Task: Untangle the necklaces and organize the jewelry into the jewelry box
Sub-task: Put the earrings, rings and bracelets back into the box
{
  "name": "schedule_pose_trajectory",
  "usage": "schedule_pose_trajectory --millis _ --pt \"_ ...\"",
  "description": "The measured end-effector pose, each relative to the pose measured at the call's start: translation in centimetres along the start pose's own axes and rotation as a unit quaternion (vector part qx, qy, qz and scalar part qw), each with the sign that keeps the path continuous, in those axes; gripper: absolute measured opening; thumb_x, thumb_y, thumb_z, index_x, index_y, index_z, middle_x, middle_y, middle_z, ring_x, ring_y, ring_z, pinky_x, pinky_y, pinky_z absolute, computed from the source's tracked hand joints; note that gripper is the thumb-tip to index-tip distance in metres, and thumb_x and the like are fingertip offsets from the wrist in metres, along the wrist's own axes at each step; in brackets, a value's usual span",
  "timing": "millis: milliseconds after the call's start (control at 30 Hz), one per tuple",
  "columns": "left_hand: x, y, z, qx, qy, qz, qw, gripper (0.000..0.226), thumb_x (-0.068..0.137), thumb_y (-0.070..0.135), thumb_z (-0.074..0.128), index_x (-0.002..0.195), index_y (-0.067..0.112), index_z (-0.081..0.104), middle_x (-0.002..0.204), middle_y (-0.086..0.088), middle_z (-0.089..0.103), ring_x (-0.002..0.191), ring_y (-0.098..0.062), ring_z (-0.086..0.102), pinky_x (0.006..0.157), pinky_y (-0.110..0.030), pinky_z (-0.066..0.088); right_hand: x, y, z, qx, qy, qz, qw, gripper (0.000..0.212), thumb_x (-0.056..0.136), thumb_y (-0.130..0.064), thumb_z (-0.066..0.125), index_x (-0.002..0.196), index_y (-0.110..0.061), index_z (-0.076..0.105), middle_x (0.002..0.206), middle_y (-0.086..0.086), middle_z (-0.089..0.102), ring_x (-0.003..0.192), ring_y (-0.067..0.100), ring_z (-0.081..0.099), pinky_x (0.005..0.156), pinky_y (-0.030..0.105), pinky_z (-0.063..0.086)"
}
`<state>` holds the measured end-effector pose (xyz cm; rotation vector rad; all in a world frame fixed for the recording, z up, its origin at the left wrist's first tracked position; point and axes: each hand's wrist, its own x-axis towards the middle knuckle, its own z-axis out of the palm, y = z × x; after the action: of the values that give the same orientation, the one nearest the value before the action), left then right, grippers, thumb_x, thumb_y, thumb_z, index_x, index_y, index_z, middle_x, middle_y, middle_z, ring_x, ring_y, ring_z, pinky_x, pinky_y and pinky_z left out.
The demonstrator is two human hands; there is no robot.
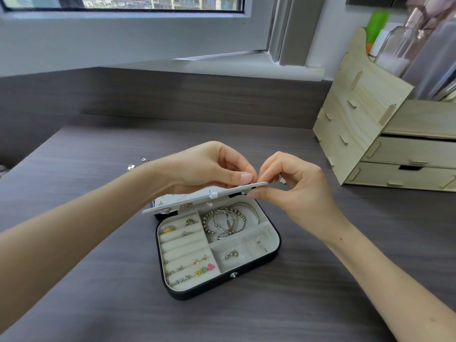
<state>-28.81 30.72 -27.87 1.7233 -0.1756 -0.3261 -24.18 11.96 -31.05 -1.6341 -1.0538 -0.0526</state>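
Head view shows our left hand (pixel 209 166) and right hand (pixel 288 183) pinching the right end of the white earring panel (pixel 197 197), its long axis running left-right over the open jewelry box (pixel 271 253) on the worktop (pixel 98 304).

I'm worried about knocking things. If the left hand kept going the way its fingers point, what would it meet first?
Most likely the right hand: the left hand points rightward along the white panel's top edge, fingertips nearly meeting. Depth is uncertain.
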Motion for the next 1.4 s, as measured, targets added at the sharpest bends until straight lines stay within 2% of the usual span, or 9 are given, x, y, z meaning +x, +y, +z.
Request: schedule_pose_trajectory --millis 233,400,700,800,933,1100,1200,1300,1400 --pt "-0.4 0.3 0.2 0.003 0.008 0.034 0.999 0.013 0.069 0.011 0.067 0.078 0.015 0.075 0.082 -0.003 0.073 0.079 -0.014 0.067 0.074 -0.02 0.053 0.0 0.0 0.0 0.002 0.002 0.0 1.0 0.022 0.062 -0.02 0.083 0.068 -0.02 0.062 0.074 -0.007 0.06 0.071 0.015 0.055 0.067 0.027 0.042" --pt "-0.5 1.1 0.3 0.04 0.028 0.054 0.997 0.02 0.067 0.007 0.07 0.085 0.011 0.064 0.077 -0.002 0.071 0.07 -0.011 0.065 0.069 -0.019 0.053 0.0 -0.1 0.1 0.0 0.002 -0.004 1.0 0.022 0.062 -0.018 0.082 0.068 -0.022 0.061 0.073 -0.008 0.059 0.071 0.013 0.054 0.068 0.022 0.04" --pt "-0.8 2.0 1.1 0.095 0.087 0.049 0.991 0.023 0.061 0.019 0.074 0.08 0.01 0.065 0.074 -0.006 0.07 0.067 -0.013 0.065 0.067 -0.019 0.053 -0.1 0.0 0.1 0.003 0.004 -0.006 1.0 0.024 0.061 -0.023 0.084 0.067 -0.023 0.061 0.074 -0.004 0.061 0.071 0.017 0.055 0.067 0.025 0.04" --pt "-1.0 2.0 1.1 0.117 0.093 0.048 0.988 0.017 0.067 0.013 0.075 0.081 0.012 0.066 0.074 -0.005 0.071 0.066 -0.012 0.065 0.067 -0.02 0.054 -0.1 0.1 0.1 0.009 0.007 -0.01 1.0 0.021 0.062 -0.028 0.081 0.067 -0.024 0.061 0.073 -0.004 0.061 0.071 0.018 0.055 0.067 0.024 0.039" --pt "-1.1 1.7 1.2 0.142 0.116 0.058 0.981 0.014 0.073 0.007 0.075 0.083 0.012 0.067 0.075 -0.003 0.073 0.067 -0.01 0.066 0.067 -0.019 0.054 -0.2 0.1 0.1 -0.006 0.011 -0.013 1.0 0.023 0.063 -0.022 0.084 0.068 -0.023 0.062 0.072 -0.006 0.06 0.071 0.016 0.055 0.068 0.024 0.04" --pt "-1.1 1.7 1.0 0.135 0.112 0.043 0.984 0.023 0.066 0.018 0.075 0.085 0.01 0.066 0.079 -0.005 0.073 0.07 -0.012 0.066 0.071 -0.022 0.054 -0.2 -0.1 0.2 -0.01 0.021 -0.019 1.0 0.022 0.063 -0.018 0.082 0.069 -0.023 0.062 0.072 -0.004 0.061 0.07 0.012 0.053 0.068 0.02 0.039" --pt "-1.0 1.7 0.9 0.178 0.111 0.028 0.977 0.031 0.062 0.035 0.075 0.082 0.012 0.07 0.078 -0.009 0.07 0.069 -0.013 0.061 0.07 -0.026 0.05 -0.2 0.0 0.2 -0.01 0.02 -0.02 1.0 0.022 0.064 -0.017 0.082 0.069 -0.023 0.062 0.073 -0.004 0.061 0.07 0.013 0.054 0.068 0.021 0.039" --pt "-1.2 1.9 0.8 0.211 0.094 0.003 0.973 0.026 0.068 0.042 0.071 0.075 0.017 0.071 0.075 -0.008 0.068 0.067 -0.013 0.055 0.068 -0.032 0.045 -0.3 0.0 0.2 -0.011 0.02 -0.019 1.0 0.022 0.063 -0.017 0.082 0.069 -0.022 0.062 0.073 -0.003 0.061 0.07 0.013 0.054 0.068 0.021 0.039" --pt "-1.2 1.8 0.7 0.227 0.074 0.002 0.971 0.01 0.082 0.026 0.069 0.079 0.017 0.071 0.075 -0.002 0.066 0.068 -0.011 0.055 0.07 -0.032 0.044 -0.2 0.0 0.2 -0.012 0.021 -0.017 1.0 0.021 0.063 -0.017 0.083 0.068 -0.02 0.062 0.073 -0.002 0.061 0.07 0.014 0.054 0.068 0.021 0.039"
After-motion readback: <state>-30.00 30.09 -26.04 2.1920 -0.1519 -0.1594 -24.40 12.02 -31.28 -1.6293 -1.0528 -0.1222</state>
